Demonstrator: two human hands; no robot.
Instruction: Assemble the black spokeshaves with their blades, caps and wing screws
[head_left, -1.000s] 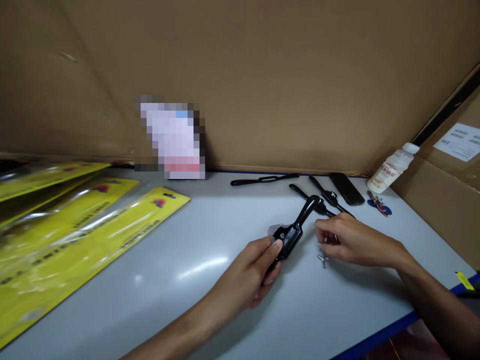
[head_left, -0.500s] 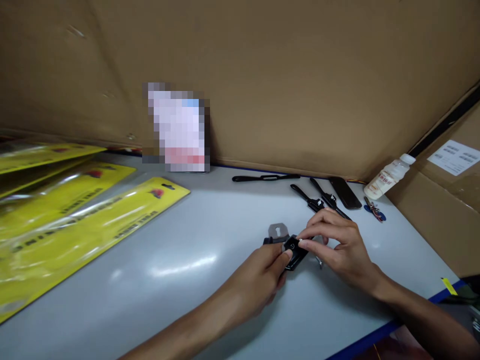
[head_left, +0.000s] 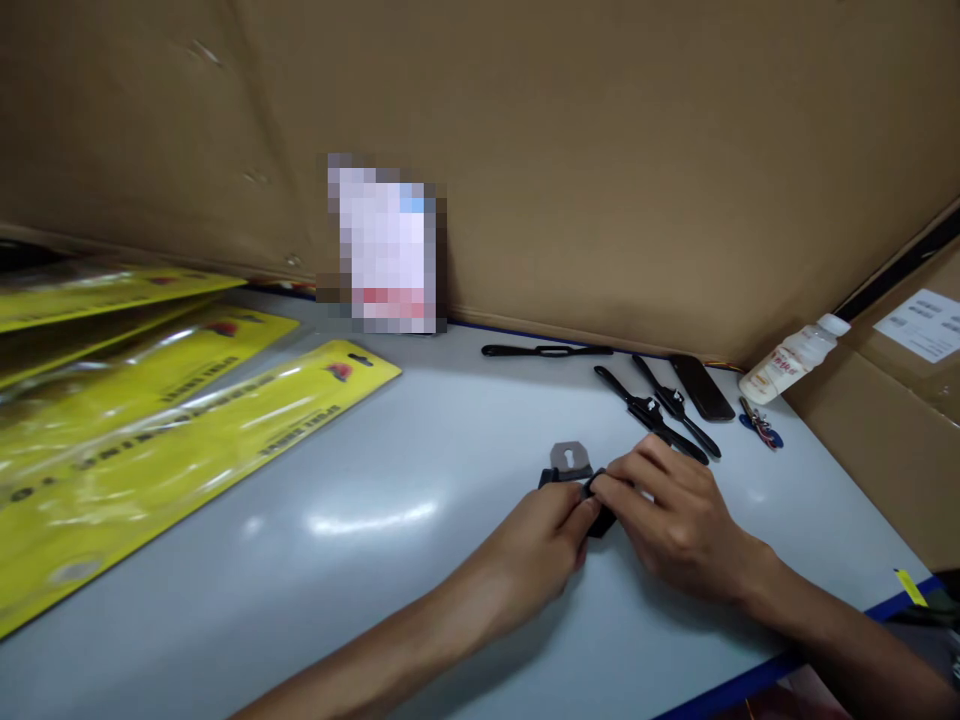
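Observation:
My left hand point(head_left: 544, 530) is closed on a small black metal part point(head_left: 602, 523), which looks like a spokeshave cap and is partly covered by fingers. My right hand point(head_left: 671, 510) has thumb and fingers pressed together at the part's upper edge; whatever tiny piece they pinch is hidden. Just beyond the left fingers shows a grey metal blade point(head_left: 570, 457) with a keyhole slot, beside a dark piece partly covered by the hand. Two black spokeshaves point(head_left: 652, 410) point(head_left: 679, 400) lie past my right hand.
A slim black handled frame point(head_left: 551, 351) lies by the cardboard wall point(head_left: 600, 150). A phone point(head_left: 701, 388), a milky bottle point(head_left: 795, 358) and a small wired item point(head_left: 761, 425) are at back right. Yellow blister packs point(head_left: 300, 420) cover the left side. A pixelated picture point(head_left: 390, 250) stands behind.
My right fingers have shifted onto the black part and now cover its hole and the bright small piece seen at their tips before. The view has turned slightly left.

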